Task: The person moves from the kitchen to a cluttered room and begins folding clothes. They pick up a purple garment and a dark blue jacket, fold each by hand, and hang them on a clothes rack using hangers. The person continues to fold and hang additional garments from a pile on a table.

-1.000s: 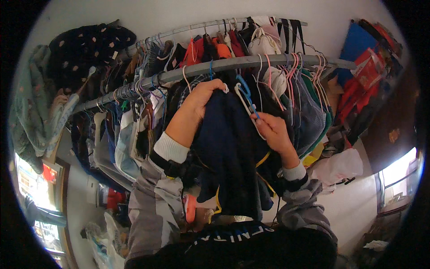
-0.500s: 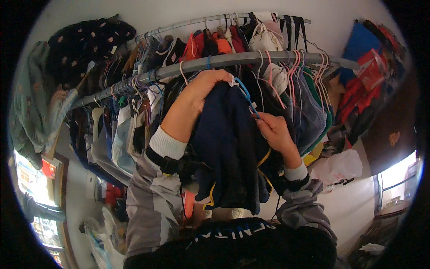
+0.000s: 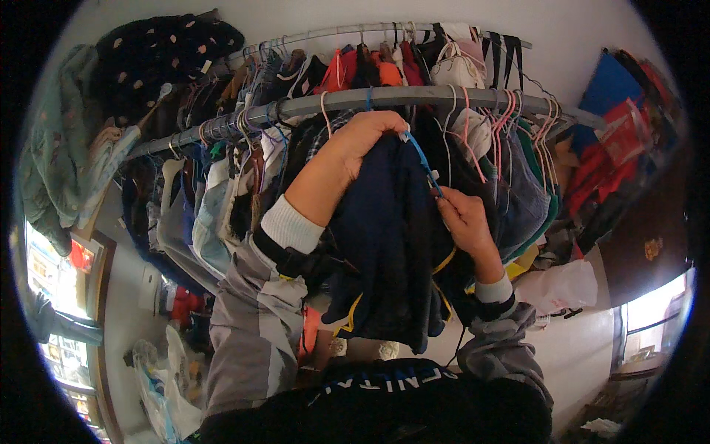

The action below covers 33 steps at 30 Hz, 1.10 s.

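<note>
A dark navy garment with yellow trim (image 3: 388,244) hangs in front of me, just below the front rail. Its neck is draped over a blue clothes hanger (image 3: 420,157), which slants down to the right. At the top of the garment, my left hand (image 3: 377,129) is closed at the hanger's upper end, its fingers partly hidden behind the cloth. My right hand (image 3: 466,220) pinches the lower right end of the hanger, thumb on the near side. Most of the hanger's left part is out of sight inside the garment.
A curved metal rail (image 3: 333,106) runs across, packed with clothes on hangers. Behind it is a second rail (image 3: 325,34) with more clothes and a white handbag (image 3: 456,72). A white plastic bag (image 3: 558,287) lies at the right; clear plastic bags (image 3: 166,385) stand lower left.
The view has shifted slightly, so the rails sit further right. Both hands keep their grip on the hanger, and the garment has barely moved between them.
</note>
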{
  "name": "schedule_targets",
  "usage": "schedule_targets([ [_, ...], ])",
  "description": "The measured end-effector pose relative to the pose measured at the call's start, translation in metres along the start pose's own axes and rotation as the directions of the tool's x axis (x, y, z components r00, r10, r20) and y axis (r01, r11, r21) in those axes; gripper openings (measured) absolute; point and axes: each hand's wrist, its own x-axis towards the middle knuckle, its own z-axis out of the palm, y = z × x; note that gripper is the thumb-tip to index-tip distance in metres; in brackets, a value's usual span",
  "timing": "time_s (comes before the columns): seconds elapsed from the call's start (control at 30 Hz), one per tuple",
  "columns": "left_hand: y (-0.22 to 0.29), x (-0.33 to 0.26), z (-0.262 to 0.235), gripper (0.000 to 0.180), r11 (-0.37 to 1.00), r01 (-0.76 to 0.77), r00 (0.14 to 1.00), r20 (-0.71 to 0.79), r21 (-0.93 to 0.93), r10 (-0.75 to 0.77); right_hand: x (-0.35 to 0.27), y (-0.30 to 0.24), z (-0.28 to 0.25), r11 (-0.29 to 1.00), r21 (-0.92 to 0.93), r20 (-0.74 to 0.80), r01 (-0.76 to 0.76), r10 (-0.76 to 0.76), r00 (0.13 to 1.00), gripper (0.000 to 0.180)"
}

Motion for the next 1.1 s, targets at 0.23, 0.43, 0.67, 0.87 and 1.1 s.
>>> schedule_targets([
  [0.23, -0.009, 0.008, -0.007, 0.014, 0.882, -0.325, 0.943, 0.051, 0.34, 0.327, -0.003, 0.001, -0.001, 0.981, -0.186, 0.014, -0.054, 0.058, 0.998, 0.021],
  [0.43, -0.013, 0.006, -0.005, 0.011, 0.865, -0.434, 0.896, 0.02, 0.252, 0.443, -0.001, -0.002, 0.005, 0.975, -0.213, 0.022, 0.06, -0.057, 0.998, 0.024],
  [0.67, -0.014, -0.001, -0.007, 0.008, 0.903, -0.335, 0.934, -0.034, 0.268, 0.357, -0.006, -0.003, 0.009, 0.991, -0.13, 0.029, 0.014, -0.01, 1.0, 0.023],
  [0.87, -0.016, -0.009, -0.006, 0.006, 0.887, -0.353, 0.929, -0.004, 0.299, 0.371, -0.007, -0.003, 0.011, 0.994, -0.104, 0.034, 0.017, -0.013, 0.999, 0.023],
  [1.1, -0.018, -0.022, -0.009, 0.009, 0.868, -0.377, 0.914, -0.021, 0.324, 0.405, -0.013, -0.005, 0.009, 0.996, -0.072, 0.065, -0.051, 0.056, 0.996, 0.022],
])
